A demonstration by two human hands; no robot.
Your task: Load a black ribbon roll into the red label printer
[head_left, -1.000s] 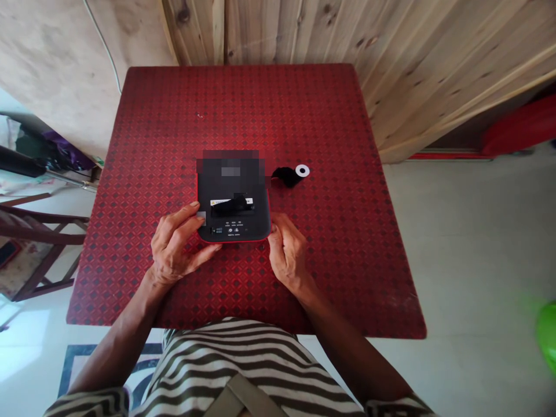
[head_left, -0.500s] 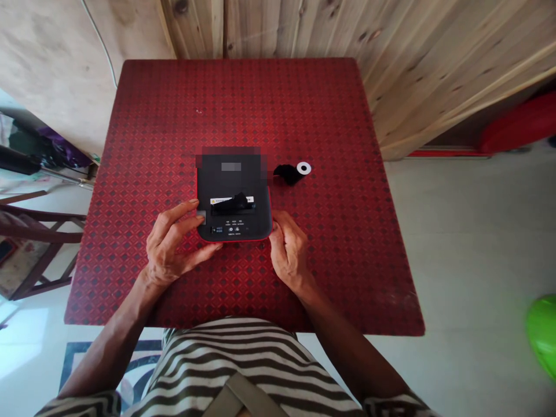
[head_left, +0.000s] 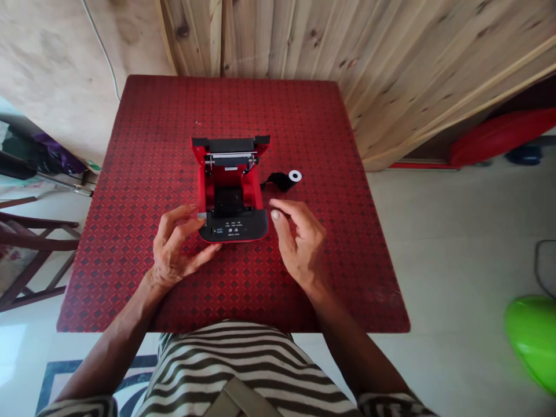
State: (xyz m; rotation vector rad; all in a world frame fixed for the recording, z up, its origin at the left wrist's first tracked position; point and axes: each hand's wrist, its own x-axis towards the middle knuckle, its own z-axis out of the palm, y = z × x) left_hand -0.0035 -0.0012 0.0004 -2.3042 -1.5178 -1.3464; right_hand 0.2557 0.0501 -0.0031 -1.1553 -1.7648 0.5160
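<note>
A small red and black receipt printer (head_left: 234, 227) rests on the table, its lid (head_left: 230, 145) raised at the back. Its red-walled paper bay shows a dark inside; what lies at its bottom is hard to make out. My left hand (head_left: 176, 246) grips the printer's front left corner, with fingertips at the grey latch (head_left: 202, 219) and the thumb along the front edge. Just off the right side, my right hand (head_left: 302, 240) is held with thumb and forefinger apart, holding nothing. Beyond it lies a small paper roll (head_left: 286, 180), black outside with a white end and a loose black tail.
The table (head_left: 130, 191) has a red patterned cover and backs onto a plank wall (head_left: 278, 37). A wooden chair (head_left: 39, 249) stands at the left. On the floor at right is a bright green object (head_left: 532, 341).
The printer's lid has swung up and back, baring the red inside. My right hand has come off the printer's right corner, and its fingers have parted. My left hand stays at the latch.
</note>
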